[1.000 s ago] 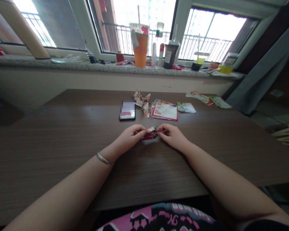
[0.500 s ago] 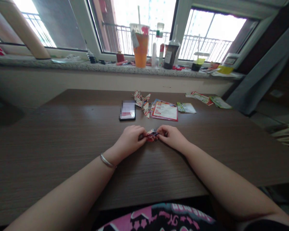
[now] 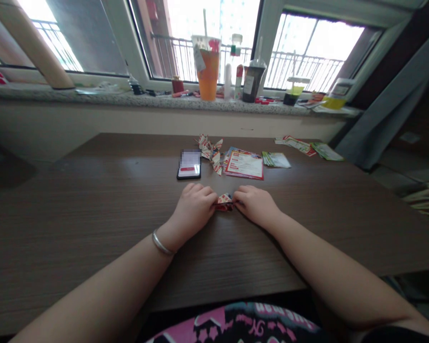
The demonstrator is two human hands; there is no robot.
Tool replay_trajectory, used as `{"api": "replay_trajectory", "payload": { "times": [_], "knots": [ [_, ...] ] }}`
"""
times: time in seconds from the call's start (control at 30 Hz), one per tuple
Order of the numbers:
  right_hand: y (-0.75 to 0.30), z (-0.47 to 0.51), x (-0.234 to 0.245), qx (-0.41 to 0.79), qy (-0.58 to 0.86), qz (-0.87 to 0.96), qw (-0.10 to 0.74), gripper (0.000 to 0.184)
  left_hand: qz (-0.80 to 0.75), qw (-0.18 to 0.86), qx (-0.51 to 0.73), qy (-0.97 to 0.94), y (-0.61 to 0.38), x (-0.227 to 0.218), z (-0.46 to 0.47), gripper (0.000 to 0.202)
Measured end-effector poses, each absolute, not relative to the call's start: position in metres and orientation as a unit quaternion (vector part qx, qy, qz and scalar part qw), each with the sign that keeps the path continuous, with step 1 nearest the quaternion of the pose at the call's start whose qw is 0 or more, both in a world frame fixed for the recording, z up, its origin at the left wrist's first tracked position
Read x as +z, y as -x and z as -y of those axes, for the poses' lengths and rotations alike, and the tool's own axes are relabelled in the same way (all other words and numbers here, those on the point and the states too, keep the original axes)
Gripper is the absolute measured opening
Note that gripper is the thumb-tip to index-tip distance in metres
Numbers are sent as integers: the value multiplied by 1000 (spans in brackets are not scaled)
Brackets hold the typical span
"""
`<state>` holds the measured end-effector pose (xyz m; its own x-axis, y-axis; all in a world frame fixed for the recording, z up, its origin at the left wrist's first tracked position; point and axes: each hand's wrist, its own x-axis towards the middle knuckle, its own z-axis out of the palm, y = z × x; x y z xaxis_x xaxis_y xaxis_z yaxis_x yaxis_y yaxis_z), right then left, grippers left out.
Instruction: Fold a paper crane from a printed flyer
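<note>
Between my two hands is a small folded paper piece (image 3: pixel 224 202), patterned in red, white and dark blue. My left hand (image 3: pixel 197 205), with a silver bangle at its wrist, pinches the paper's left end. On the right end, the curled fingers of my right hand (image 3: pixel 254 204) grip it too. My fingertips hide both ends of the paper. Just beyond my hands, several folded paper shapes (image 3: pixel 211 153) with red and white stripes lie in a cluster. Right of them is a stack of printed paper sheets (image 3: pixel 244 164) with a red border.
A phone (image 3: pixel 189 165) lies left of the folded shapes on the brown table (image 3: pixel 75 214). Green-edged packets (image 3: pixel 276 160) and more printed slips (image 3: pixel 300 145) are at the right. Behind, the windowsill (image 3: pixel 146 101) bears an orange drink cup (image 3: pixel 209 71), a dark drink cup (image 3: pixel 253 82) and bottles.
The paper between my hands has turned, showing a flatter striped face on top. My left hand has rolled slightly over, and my right fingers have closed in more.
</note>
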<state>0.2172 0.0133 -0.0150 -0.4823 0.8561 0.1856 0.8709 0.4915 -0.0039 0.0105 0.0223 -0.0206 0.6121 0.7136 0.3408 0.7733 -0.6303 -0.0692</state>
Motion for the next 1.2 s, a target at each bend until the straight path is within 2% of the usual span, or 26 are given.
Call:
{"api": "replay_trajectory", "payload": {
  "times": [0.4, 0.73, 1.0, 1.2],
  "knots": [
    [-214, -7, -3, -50, 488, 872, 5, 24, 365, 30, -129, 921, -11, -27, -27, 15],
    [-214, -5, 0, -50, 495, 868, 4, 23, 369, 18, -128, 920, -11, -25, -26, 16],
    [-220, -7, -2, -29, 479, 877, 19, 24, 350, -31, -155, 924, -5, -26, -31, 26],
    [-221, -6, -1, -21, 483, 875, 19, 25, 365, 4, -123, 923, -3, -21, -29, 28]
  ]
}}
